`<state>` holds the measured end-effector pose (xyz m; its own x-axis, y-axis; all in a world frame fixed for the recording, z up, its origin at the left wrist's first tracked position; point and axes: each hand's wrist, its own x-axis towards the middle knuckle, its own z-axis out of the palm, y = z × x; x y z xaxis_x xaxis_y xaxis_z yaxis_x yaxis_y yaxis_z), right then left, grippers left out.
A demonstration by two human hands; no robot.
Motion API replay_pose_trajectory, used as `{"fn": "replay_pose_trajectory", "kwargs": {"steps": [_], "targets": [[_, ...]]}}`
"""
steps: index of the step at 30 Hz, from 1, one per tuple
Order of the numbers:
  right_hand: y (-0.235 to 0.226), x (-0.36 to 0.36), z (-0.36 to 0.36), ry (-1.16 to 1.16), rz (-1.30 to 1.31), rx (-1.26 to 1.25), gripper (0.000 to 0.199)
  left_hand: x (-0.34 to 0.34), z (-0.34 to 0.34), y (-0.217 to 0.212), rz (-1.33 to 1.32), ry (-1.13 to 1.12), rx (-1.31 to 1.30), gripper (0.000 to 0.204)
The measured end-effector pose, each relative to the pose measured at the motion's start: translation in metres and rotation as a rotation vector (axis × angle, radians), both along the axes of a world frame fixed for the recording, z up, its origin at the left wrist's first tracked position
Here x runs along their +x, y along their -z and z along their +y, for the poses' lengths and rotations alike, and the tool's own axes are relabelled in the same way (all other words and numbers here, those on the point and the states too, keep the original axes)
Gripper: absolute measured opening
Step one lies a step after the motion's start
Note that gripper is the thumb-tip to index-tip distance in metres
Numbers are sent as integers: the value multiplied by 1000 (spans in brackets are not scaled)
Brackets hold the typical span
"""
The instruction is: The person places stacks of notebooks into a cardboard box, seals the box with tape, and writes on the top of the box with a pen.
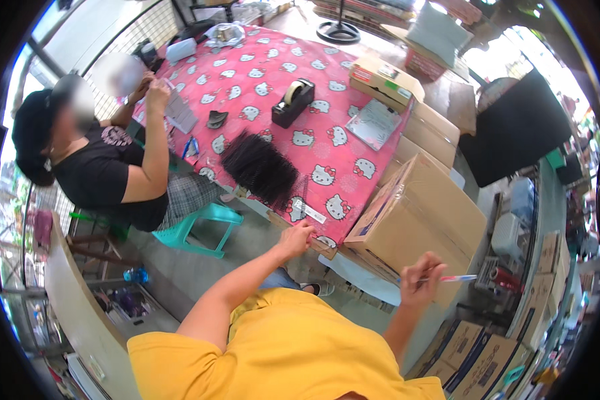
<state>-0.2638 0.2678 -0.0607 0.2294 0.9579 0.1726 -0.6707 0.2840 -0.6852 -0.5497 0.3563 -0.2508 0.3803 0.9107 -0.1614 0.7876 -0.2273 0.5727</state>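
Note:
My left hand point(296, 241) is at the near corner of the table, its fingers pressed together at the edge; what they hold, if anything, is too small to make out. Just beyond it, a white paper strip point(310, 212) with writing lies on the pink patterned tablecloth point(340, 170). A heap of thin black bristle-like strands point(260, 168) is spread farther in, close to the strip. Off to the right, my right hand point(423, 279) is raised beside a large cardboard box, closed round a slim pen point(459, 278) with red and blue parts that points right.
A black tape dispenser point(293, 103), a clear flat case point(374, 124) and a small carton point(383, 81) stand on the table. The large cardboard box point(423, 217) borders its right side. At left, a co-worker point(113, 160) sits on a teal stool point(203, 227), handling something grey.

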Motion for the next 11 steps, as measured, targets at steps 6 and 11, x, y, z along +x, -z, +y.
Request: {"fn": "replay_pose_trajectory", "kwargs": {"steps": [6,11], "targets": [[6,-44,-17,170,-145,-67,46,-21,90,46,205,433,72,30],[-3,-80,-14,423,-147,-116,48,-62,147,53,458,508,2,55]]}}
